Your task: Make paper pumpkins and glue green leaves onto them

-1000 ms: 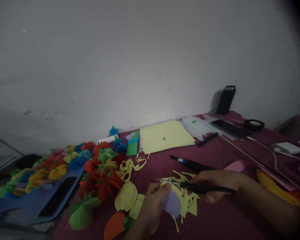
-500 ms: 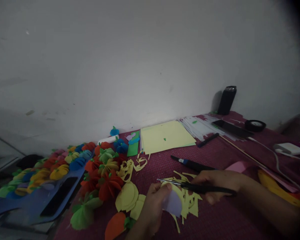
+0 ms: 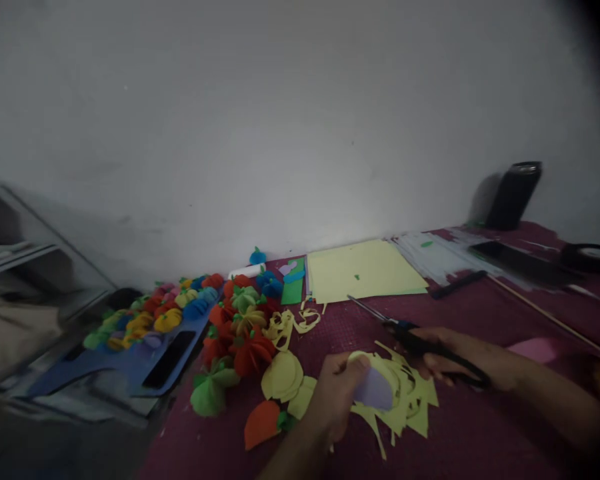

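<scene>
- Purple paper (image 3: 377,389) is pinched between thumb and fingers of the left hand (image 3: 339,390), over yellow scraps (image 3: 419,408); whether these are touched cannot be told.
- Black-handled scissors (image 3: 405,337) are gripped in the right hand (image 3: 447,357), the blades pointed toward the yellow sheets (image 3: 365,270).
- If the blades were swung low, the sheets' edge could be nicked.
- If the pinch were loosened, the paper could be dropped and mixed among the scraps.
- The scraps are thin, curled and jagged; the yellow rounds (image 3: 281,377) are smoothly curved.
- Matte, ribbed shapes are formed by the red paper pumpkin (image 3: 253,350) and its neighbours.
</scene>
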Action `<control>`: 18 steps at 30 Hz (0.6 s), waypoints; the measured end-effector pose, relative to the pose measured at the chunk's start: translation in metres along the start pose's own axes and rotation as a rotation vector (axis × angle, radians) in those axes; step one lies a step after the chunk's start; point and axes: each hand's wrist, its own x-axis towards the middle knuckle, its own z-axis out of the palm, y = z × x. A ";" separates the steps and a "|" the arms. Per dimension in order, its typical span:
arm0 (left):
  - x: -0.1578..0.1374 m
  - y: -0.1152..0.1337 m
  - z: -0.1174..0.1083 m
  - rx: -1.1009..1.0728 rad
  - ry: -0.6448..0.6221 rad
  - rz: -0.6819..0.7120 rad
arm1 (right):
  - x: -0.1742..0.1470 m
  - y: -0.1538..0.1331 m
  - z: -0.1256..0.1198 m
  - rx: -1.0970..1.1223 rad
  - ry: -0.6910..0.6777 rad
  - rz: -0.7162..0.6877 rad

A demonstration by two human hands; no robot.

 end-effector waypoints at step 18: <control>0.008 -0.006 0.008 0.178 0.153 0.206 | 0.027 -0.011 0.064 0.287 0.462 -0.175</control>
